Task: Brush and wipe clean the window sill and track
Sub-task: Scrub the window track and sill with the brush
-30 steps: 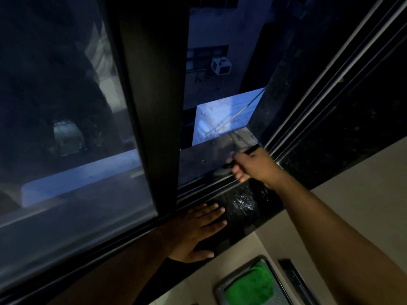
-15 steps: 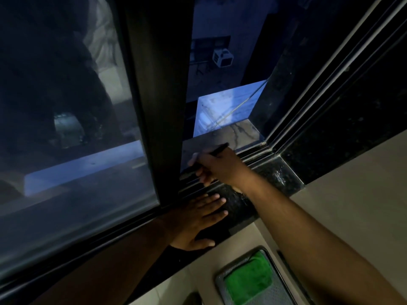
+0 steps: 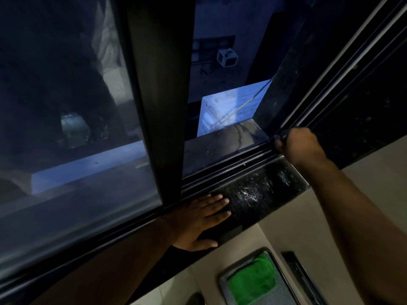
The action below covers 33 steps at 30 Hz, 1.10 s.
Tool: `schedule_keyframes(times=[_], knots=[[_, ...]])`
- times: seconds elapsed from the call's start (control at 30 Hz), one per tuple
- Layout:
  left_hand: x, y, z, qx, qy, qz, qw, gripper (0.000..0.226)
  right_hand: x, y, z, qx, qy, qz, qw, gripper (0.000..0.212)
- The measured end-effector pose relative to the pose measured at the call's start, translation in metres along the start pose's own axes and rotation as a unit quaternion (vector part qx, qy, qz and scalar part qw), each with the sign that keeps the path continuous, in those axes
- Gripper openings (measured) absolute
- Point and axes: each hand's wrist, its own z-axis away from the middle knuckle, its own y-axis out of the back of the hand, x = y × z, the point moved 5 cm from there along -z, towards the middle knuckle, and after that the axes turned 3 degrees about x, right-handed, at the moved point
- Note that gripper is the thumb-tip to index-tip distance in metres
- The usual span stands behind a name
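Two bare hands work at a dark sliding window in the head view. The left hand (image 3: 201, 221) lies flat and open, fingers spread, on the black speckled stone window sill (image 3: 253, 194), bracing just beside the dark vertical sash frame (image 3: 160, 95). The right hand (image 3: 296, 146) is closed around a thin dark brush handle (image 3: 283, 135) at the far right corner of the grooved metal window track (image 3: 231, 162); the bristle end is hidden, so contact with the groove cannot be confirmed. Pale specks or scuffs show on the sill near its right end, so I judge brushing to be under way and unfinished. Below, a bright green folded cloth (image 3: 253, 280) sits in a grey rectangular tray (image 3: 223, 282), dry-looking and untouched, so the wiping stage seems wholly left to do.
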Motion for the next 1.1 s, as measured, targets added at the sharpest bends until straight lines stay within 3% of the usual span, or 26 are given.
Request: schedule_keyframes(times=[0.07,0.13,0.2,0.23,0.27,0.3,0.33,0.37,0.4,0.43,0.47,0.5,0.57,0.63,0.67,0.73,0.77,0.8,0.87,0.93,0.97,1.03,1.1], knots=[[0.000,-0.001,0.001,0.001,-0.002,-0.003,1.000,0.078,-0.011,-0.010,0.007,-0.033,0.014,-0.018,0.999,0.028],[0.000,-0.001,0.001,0.001,-0.005,-0.001,1.000,0.078,-0.034,-0.024,0.024,-0.100,0.022,-0.229,0.968,0.024],[0.001,0.000,0.000,0.007,-0.006,0.001,1.000,0.077,-0.056,-0.036,0.040,-0.218,-0.032,-0.491,0.843,0.024],[0.001,0.000,0.001,0.008,-0.006,0.001,1.000,0.077,-0.061,-0.041,0.046,-0.264,-0.044,-0.567,0.779,0.025],[0.000,-0.001,0.001,0.007,-0.004,0.000,1.000,0.078,-0.061,-0.042,0.049,-0.277,-0.052,-0.600,0.749,0.025],[0.000,-0.002,0.001,0.005,-0.001,0.000,1.000,0.078,-0.054,-0.042,0.048,-0.259,-0.067,-0.600,0.754,0.025],[0.000,-0.003,0.001,0.002,0.000,0.001,1.000,0.079,-0.040,-0.040,0.044,-0.211,-0.082,-0.566,0.792,0.024],[0.000,-0.003,0.001,0.003,0.000,0.004,1.000,0.079,-0.022,-0.035,0.037,-0.137,-0.087,-0.487,0.858,0.022],[0.000,-0.002,0.001,0.008,0.000,0.007,1.000,0.079,-0.006,-0.025,0.029,-0.052,-0.064,-0.357,0.931,0.020],[0.000,-0.001,0.001,0.014,0.000,0.009,1.000,0.078,0.002,-0.015,0.023,0.004,-0.020,-0.205,0.978,0.020],[0.000,0.000,0.001,0.015,-0.001,0.009,1.000,0.078,0.001,-0.011,0.022,0.016,0.017,-0.084,0.996,0.021],[0.001,0.001,0.001,0.015,-0.002,0.008,1.000,0.078,-0.006,-0.011,0.024,-0.001,0.032,-0.007,0.999,0.022],[0.000,0.001,0.001,0.012,-0.003,0.009,1.000,0.078,-0.034,-0.019,0.037,-0.038,0.067,0.029,0.997,0.024],[0.001,0.000,0.000,0.003,-0.002,0.006,1.000,0.078,-0.077,-0.025,0.059,-0.066,0.120,-0.113,0.984,0.024],[0.000,0.000,0.000,0.002,-0.001,0.003,1.000,0.078,-0.094,-0.027,0.069,-0.107,0.106,-0.258,0.954,0.024],[0.000,0.000,0.001,0.000,0.000,-0.001,1.000,0.077,-0.119,-0.036,0.082,-0.233,0.020,-0.524,0.819,0.026],[0.000,-0.001,0.001,-0.002,-0.001,0.000,1.000,0.077,-0.124,-0.040,0.085,-0.272,-0.004,-0.580,0.768,0.026],[0.000,-0.002,0.001,0.001,-0.001,0.003,1.000,0.077,-0.121,-0.043,0.082,-0.275,-0.014,-0.574,0.771,0.026],[-0.001,-0.004,0.002,0.003,-0.001,0.008,1.000,0.077,-0.095,-0.040,0.063,-0.211,-0.040,-0.473,0.854,0.026],[-0.002,-0.007,0.002,0.008,0.000,0.004,1.000,0.078,-0.052,-0.019,0.029,-0.075,-0.034,-0.250,0.965,0.025],[-0.002,-0.008,0.002,0.011,0.001,0.004,1.000,0.078,-0.036,-0.006,0.015,-0.022,-0.016,-0.118,0.993,0.026],[-0.003,-0.009,0.001,0.010,0.001,0.007,1.000,0.078,-0.018,0.008,0.003,0.021,-0.019,0.005,1.000,0.030],[-0.004,-0.009,0.001,0.012,0.003,0.009,1.000,0.078,-0.032,0.001,0.007,0.013,-0.001,-0.006,1.000,0.029]])
